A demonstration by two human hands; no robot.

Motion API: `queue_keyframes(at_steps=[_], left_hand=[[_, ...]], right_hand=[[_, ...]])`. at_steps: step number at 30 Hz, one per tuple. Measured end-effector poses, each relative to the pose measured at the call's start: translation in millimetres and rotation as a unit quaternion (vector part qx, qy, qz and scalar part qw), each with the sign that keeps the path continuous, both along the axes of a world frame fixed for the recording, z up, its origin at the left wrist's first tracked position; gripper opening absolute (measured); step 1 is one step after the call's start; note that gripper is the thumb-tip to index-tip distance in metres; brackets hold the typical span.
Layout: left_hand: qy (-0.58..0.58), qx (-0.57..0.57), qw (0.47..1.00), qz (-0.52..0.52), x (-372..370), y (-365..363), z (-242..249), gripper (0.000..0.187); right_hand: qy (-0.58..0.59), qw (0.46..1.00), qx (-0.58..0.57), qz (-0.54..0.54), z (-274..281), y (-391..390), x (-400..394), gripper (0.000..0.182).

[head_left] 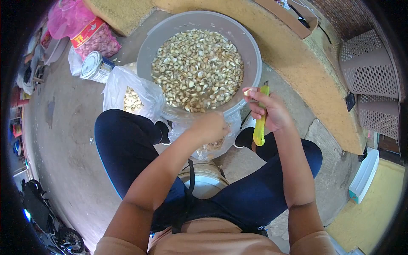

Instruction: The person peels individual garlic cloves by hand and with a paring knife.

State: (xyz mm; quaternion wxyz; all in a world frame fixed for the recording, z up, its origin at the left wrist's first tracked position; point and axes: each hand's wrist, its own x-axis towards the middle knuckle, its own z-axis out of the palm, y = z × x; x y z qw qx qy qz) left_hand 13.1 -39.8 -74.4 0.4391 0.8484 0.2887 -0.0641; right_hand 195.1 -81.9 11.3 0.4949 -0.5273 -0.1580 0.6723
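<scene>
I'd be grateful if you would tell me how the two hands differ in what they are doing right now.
The right hand grips a yellow utility knife and pinches a garlic clove at its fingertips; the left hand holds no tool and reaches into a clear plastic bag. The right hand is raised by the rim of the grey basin; the left hand sits lower, between the knees. Both are bare.

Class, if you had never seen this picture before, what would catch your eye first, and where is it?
First, the big grey basin at top centre, full of pale garlic cloves in water. Next, the yellow-handled knife gripped in the right hand just below the basin's rim, while the left hand reaches into a clear plastic bag between the knees.
</scene>
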Motion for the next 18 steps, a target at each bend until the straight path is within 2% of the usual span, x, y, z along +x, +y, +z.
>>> queue_keyframes(at_steps=[2, 5, 8, 11, 14, 18], left_hand=[[0.041, 0.013, 0.999, -0.029, 3.2, -10.7, -18.8, 0.012], [0.056, 0.071, 0.996, 0.005, 9.7, -19.9, -13.1, 0.02], [0.011, 0.001, 0.999, 0.046, 10.3, -19.1, -16.8, 0.026], [-0.143, -0.033, 0.96, 0.236, 16.3, 3.5, -1.3, 0.02], [-0.217, -0.15, 0.897, 0.354, 11.7, 25.3, 47.2, 0.021], [-0.283, -0.192, 0.878, 0.334, 7.2, 25.2, 73.6, 0.022]], right_hand=[[0.016, 1.0, -0.024, 0.001, -1.7, -0.7, -0.7, 0.03], [0.049, 0.998, -0.042, 0.007, -4.3, -0.1, -3.3, 0.029], [0.097, 0.994, -0.047, 0.01, -11.2, -0.5, -2.7, 0.028], [0.143, 0.989, -0.035, 0.013, -15.9, -1.1, -2.4, 0.03], [0.168, 0.986, -0.014, 0.009, -14.1, 0.0, -6.0, 0.033], [0.169, 0.986, 0.004, -0.007, -12.2, 0.8, -13.3, 0.039]])
